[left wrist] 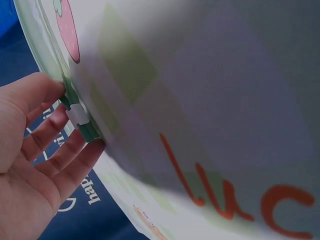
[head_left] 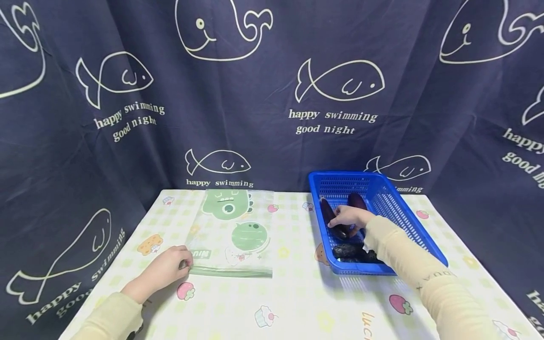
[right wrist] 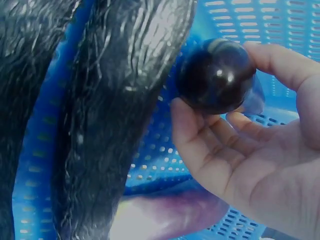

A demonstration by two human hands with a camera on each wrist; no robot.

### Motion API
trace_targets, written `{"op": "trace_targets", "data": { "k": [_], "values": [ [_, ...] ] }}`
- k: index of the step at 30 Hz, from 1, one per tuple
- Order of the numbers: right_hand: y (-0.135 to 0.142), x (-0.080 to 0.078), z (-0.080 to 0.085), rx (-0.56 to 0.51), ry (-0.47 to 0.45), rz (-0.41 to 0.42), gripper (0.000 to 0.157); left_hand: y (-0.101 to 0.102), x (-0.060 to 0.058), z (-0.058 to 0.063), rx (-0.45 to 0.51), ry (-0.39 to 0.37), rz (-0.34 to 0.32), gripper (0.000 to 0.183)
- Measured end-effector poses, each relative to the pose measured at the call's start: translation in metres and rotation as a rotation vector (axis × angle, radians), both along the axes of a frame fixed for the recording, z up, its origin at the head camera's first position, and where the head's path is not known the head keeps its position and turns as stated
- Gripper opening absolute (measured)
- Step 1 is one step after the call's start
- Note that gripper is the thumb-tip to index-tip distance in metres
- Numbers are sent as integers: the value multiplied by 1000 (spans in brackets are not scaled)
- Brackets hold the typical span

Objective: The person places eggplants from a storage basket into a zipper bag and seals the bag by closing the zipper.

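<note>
My left hand [head_left: 170,267] pinches the green zip edge of a clear zip bag [head_left: 250,255] at its near left corner. The bag lies flat on the table and has green dinosaur prints. In the left wrist view, a white slider [left wrist: 78,115] sits on the zip beside the fingers. Inside a blue basket [head_left: 425,236], my right hand [head_left: 350,216] grips a dark, glossy eggplant [head_left: 326,210]. Its rounded end [right wrist: 217,77] shows between thumb and fingers in the right wrist view. Another eggplant [head_left: 357,200] lies behind the hand.
Long, dark, wrinkled vegetables [right wrist: 107,120] lie at the near end of the basket. The table wears a checked cloth [head_left: 229,311] with strawberry and cupcake prints. A navy curtain [head_left: 272,141] with fish drawings hangs behind and at both sides.
</note>
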State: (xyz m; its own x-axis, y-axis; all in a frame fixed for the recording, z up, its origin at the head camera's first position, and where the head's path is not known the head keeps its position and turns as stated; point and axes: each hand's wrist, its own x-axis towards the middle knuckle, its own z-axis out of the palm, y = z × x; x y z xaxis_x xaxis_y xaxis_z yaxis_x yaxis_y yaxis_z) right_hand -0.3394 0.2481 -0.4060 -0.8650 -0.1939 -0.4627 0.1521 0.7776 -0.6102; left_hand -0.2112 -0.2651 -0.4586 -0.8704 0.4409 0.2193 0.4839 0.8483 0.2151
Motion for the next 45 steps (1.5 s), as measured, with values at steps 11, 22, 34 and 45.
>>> {"op": "trace_targets", "data": {
  "k": [11,22,34,45],
  "values": [
    [5,6,26,-26,-6,-2,68,4,-1,1,2,-24,34,23],
    [1,19,52,-45,-7,39,67,4,-3,-2,-2,-31,23,24],
    [-6,35,90,-18,15,100,68,4,-5,-4,17,-36,-25,28],
    [-8,43,118,-5,42,137,72,8,-7,-1,26,-53,5,19]
  ]
}}
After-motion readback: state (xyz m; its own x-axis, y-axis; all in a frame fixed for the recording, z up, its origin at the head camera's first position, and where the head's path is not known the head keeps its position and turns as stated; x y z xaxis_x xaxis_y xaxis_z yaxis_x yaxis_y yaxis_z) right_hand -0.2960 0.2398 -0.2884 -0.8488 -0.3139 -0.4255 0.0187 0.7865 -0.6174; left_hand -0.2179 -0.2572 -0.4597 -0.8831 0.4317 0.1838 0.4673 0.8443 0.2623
